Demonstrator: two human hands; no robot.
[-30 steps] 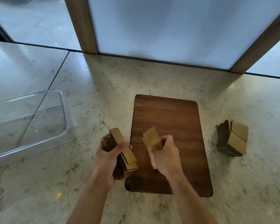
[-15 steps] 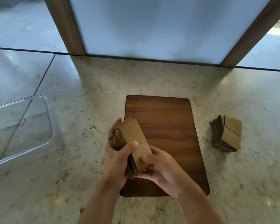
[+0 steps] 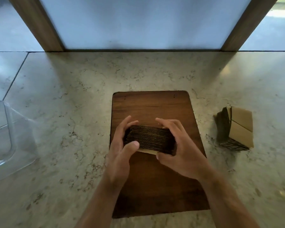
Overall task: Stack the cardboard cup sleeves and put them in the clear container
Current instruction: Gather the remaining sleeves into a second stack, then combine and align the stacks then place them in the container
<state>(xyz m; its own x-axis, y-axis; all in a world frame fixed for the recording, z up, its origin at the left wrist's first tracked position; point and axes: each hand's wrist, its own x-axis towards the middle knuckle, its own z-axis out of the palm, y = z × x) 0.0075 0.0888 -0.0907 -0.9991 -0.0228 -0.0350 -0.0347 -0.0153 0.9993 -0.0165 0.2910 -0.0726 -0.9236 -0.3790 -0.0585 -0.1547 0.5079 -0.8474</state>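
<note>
A thick stack of brown cardboard cup sleeves (image 3: 150, 139) is held on edge above the wooden board (image 3: 151, 104), its ridged edges facing up. My left hand (image 3: 122, 145) grips the stack's left end and my right hand (image 3: 179, 145) grips its right end. A second stack of sleeves (image 3: 235, 129) leans on the counter to the right of the board, untouched. The clear container (image 3: 8, 129) sits at the far left edge, only partly in view, with nothing visible inside.
The marble counter (image 3: 72, 112) spreads around the board. Behind it rises a frosted glass panel (image 3: 138, 22) framed by two slanted wooden posts. A seam in the counter runs at the far left.
The right hand added its sleeve to the left hand's stack. Both hands then turned the stack on edge and took it by the ends over the board. The view shifted right.
</note>
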